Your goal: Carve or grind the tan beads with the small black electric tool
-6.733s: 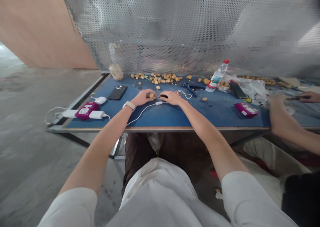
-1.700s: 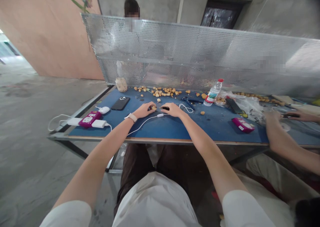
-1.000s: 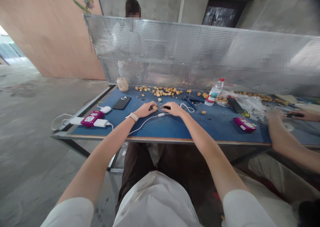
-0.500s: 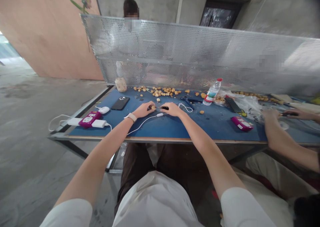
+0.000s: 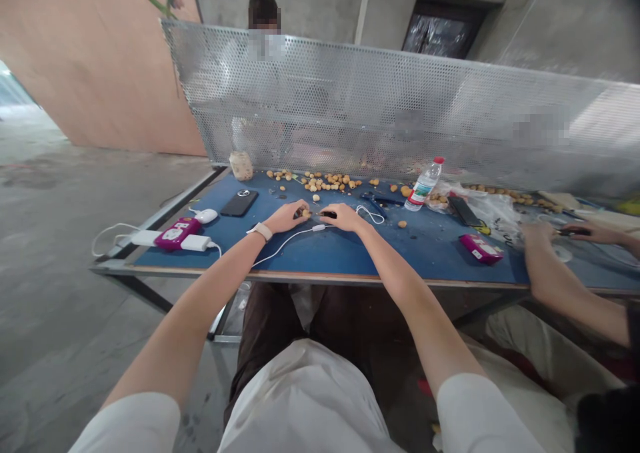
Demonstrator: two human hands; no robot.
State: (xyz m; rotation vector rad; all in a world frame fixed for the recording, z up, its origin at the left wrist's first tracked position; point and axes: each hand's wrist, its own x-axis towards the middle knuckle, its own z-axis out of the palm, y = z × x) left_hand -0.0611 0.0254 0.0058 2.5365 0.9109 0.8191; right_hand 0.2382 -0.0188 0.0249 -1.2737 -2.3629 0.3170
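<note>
My left hand [image 5: 287, 218], with a pale band at its wrist, is closed around a small round tan ball [image 5: 307, 213] that looks like a nut or small fruit. Just to its right, my right hand [image 5: 346, 217] grips a dark-handled tool [image 5: 328, 214]; its tip is too small to make out and points toward the ball. Both hands are low over the blue tabletop [image 5: 320, 256]. Behind them lies a pile of similar tan balls [image 5: 327, 184], with one paler ball [image 5: 316, 198] apart from it. A white cable [image 5: 287, 243] runs just in front of my hands.
At left are a black phone [image 5: 239, 203] and a purple device with white plugs [image 5: 178, 234]. A bottle [image 5: 421, 188], a plastic bag [image 5: 495, 210] and a second purple device [image 5: 481, 248] stand right. A co-worker's hands [image 5: 540, 233] work there. A perforated metal screen [image 5: 350, 100] closes the back.
The view has shifted slightly. Both my hands keep nearly the same place, the left still on the tan ball and the right still on the dark-handled tool.
</note>
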